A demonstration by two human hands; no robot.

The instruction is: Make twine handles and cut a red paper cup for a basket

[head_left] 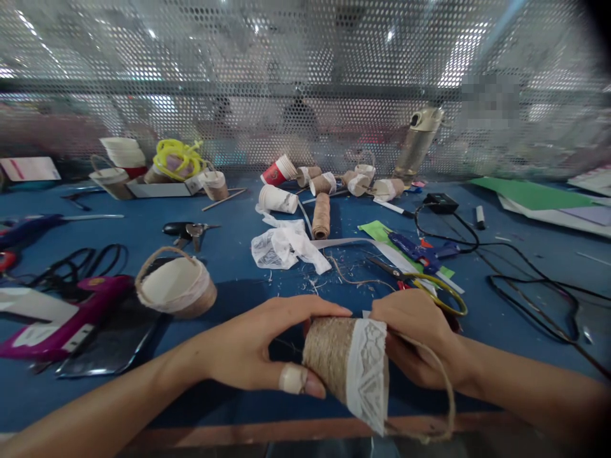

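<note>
A paper cup wrapped in twine (pixel 329 356) lies tilted on its side near the table's front edge. White lace trim (pixel 370 369) circles its rim, and a twine handle (pixel 449 394) loops out to the right. My left hand (pixel 252 350) is closed round the base end, thumb below and fingers above; a bandage (pixel 292 378) covers part of the thumb. At the rim, my right hand (pixel 420 337) is curled against the lace edge, its fingertips partly hidden behind the cup. A small white lace end shows by its knuckles.
A finished-looking twine basket (pixel 176 289) stands on the left beside a magenta tool (pixel 67 318) and a dark phone (pixel 109 343). Beyond my hands lie crumpled lace (pixel 286 245), a twine spool (pixel 321 216), scissors (pixel 389 267), a blue glue gun (pixel 422 251) and cables (pixel 529 305).
</note>
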